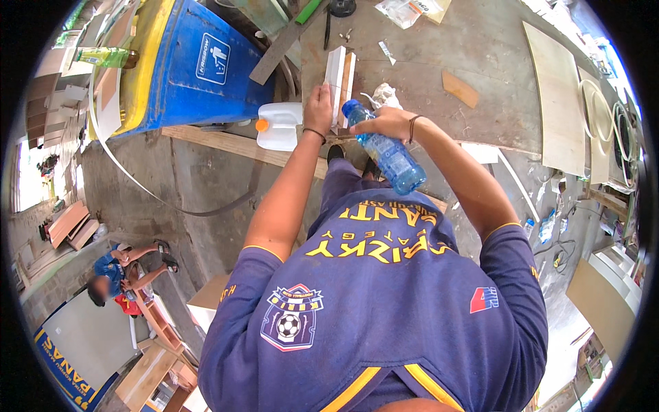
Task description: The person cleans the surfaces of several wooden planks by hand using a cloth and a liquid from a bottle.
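Observation:
My left hand (318, 113) is closed around the near end of a white-faced strip (335, 72) at the table's near edge. A second strip with a brown wood face (346, 89) lies right alongside it. In my right hand (388, 125) is a clear blue plastic bottle (395, 161), tilted, its blue cap toward the strips and its base toward my body. A crumpled white cloth (386, 95) shows just beyond my right hand; whether the fingers touch it I cannot tell.
The worktable (425, 55) carries an orange-brown wood offcut (460, 90) and a plastic bag (400, 12). Left of it stand a white jerrycan (281, 127) with an orange cap and a large blue bin (199, 62). Far left, another person (120, 271) sits low beside wooden pieces.

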Demonstrator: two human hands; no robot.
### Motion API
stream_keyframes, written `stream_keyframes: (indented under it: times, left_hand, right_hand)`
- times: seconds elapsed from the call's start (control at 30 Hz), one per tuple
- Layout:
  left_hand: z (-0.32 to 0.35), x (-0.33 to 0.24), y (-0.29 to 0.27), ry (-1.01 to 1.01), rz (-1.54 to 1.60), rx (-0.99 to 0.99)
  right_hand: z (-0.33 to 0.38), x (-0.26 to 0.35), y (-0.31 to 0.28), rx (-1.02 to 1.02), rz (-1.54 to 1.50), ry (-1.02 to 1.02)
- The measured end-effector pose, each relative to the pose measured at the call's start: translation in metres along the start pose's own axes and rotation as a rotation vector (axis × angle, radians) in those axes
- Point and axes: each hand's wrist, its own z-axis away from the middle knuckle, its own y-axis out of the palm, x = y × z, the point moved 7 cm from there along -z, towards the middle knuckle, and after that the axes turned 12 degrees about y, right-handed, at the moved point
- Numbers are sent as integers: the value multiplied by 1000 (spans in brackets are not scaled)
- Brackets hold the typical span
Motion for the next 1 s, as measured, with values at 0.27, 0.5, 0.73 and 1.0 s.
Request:
stream_keyframes:
  times: [0.27,0.5,0.73,1.0]
  left_hand:
    - [-1,7,-6,-33,35,43]
    - [0,13,6,-166,-44,67]
    - [-16,-13,2,18,-99,85]
    - [-34,-13,4,52,-17,51]
  right_hand:
    - [7,6,-18,-119,46,-61]
    - [29,1,-71,-481,-13,-237]
    - [47,-14,-133,-962,-154,-411]
    - [22,-52,-139,-1020,-277,-344]
